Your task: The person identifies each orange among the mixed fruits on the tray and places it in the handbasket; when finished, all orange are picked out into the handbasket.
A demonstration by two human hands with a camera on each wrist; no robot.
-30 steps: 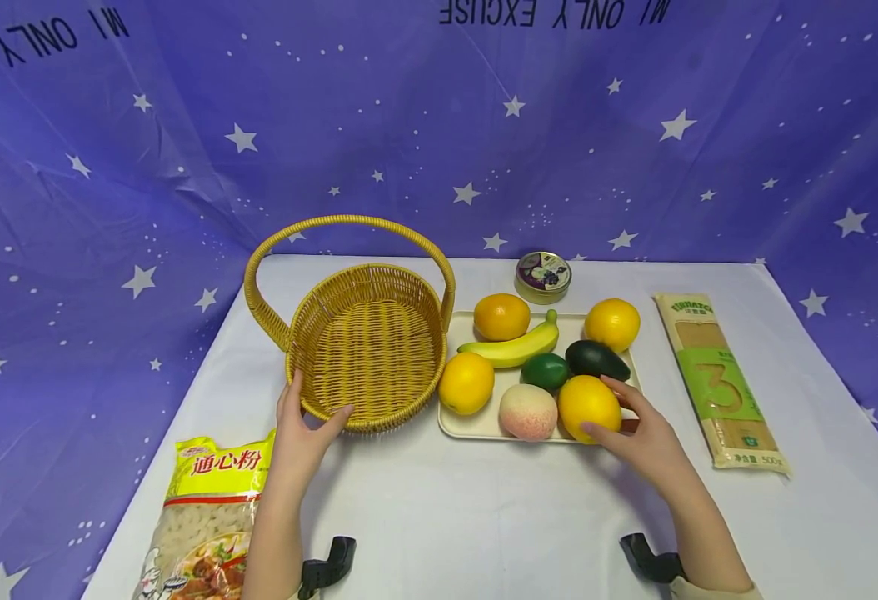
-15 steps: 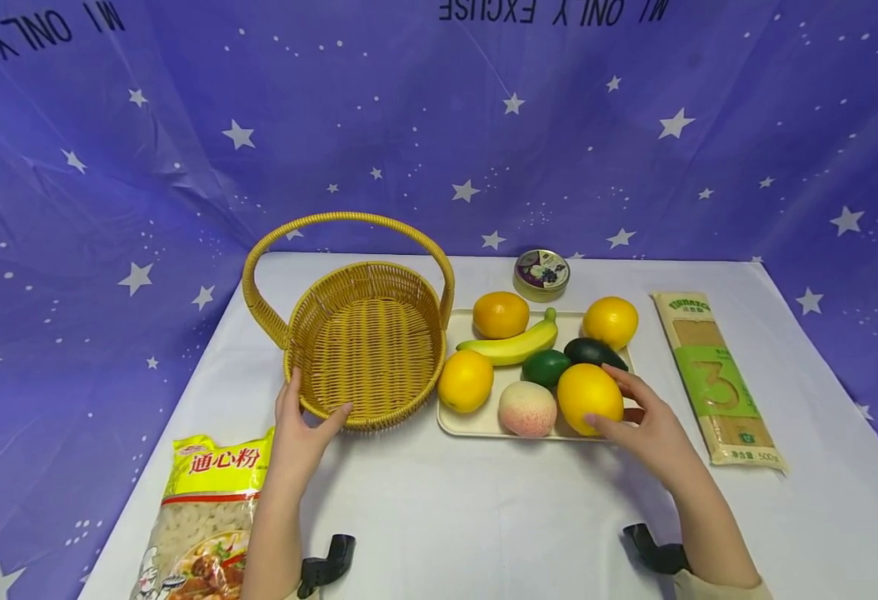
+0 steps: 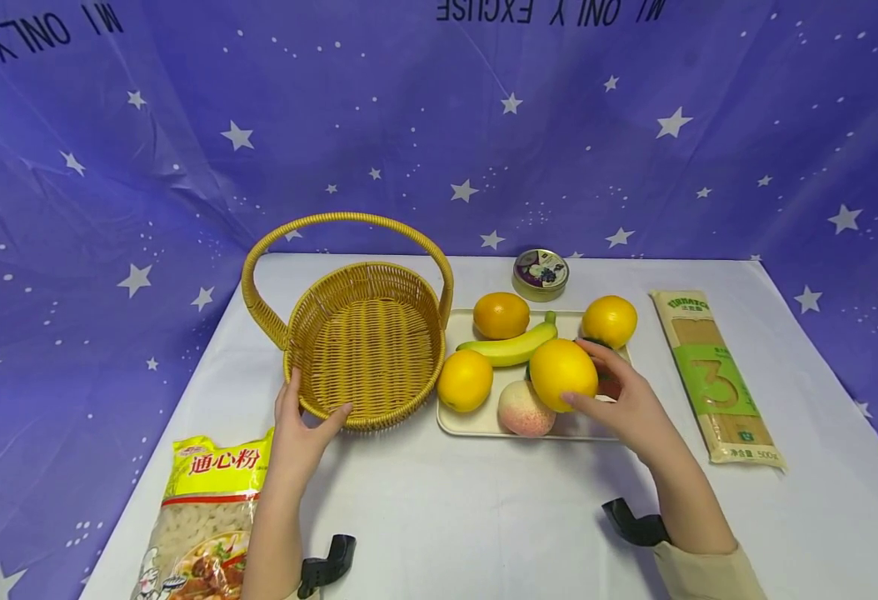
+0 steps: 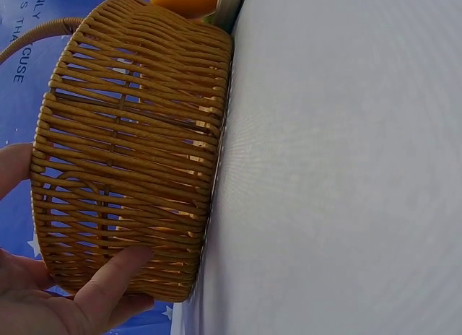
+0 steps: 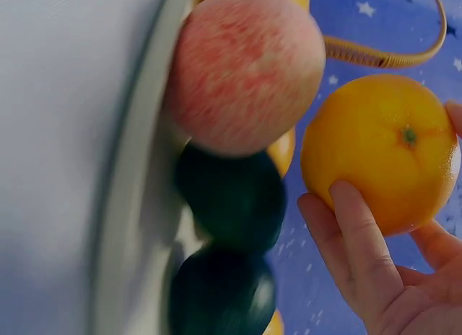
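Note:
My right hand (image 3: 626, 408) grips an orange (image 3: 563, 375) between thumb and fingers, raised over the cream tray (image 3: 469, 430). In the right wrist view the orange shows its green stem mark and stands apart from the peach (image 5: 249, 71) and two dark green avocados (image 5: 231, 198). In the head view the orange and hand hide most of the avocados. My left hand (image 3: 304, 433) holds the near-left rim of a woven basket (image 3: 394, 421). Its fingers lie against the outer weave in the left wrist view. Nothing lies in the basket.
Also on the tray are a banana (image 3: 510, 348) and more oranges (image 3: 466, 381). A round tin (image 3: 541, 275) stands behind it. A noodle pack (image 3: 718, 379) lies at the right. A bag of pasta (image 3: 210, 517) lies at the front left, partly behind the left forearm.
My right hand has lifted the orange from the tray's front right and moved it up and leftward, now over the avocados. The left hand and basket stay in place.

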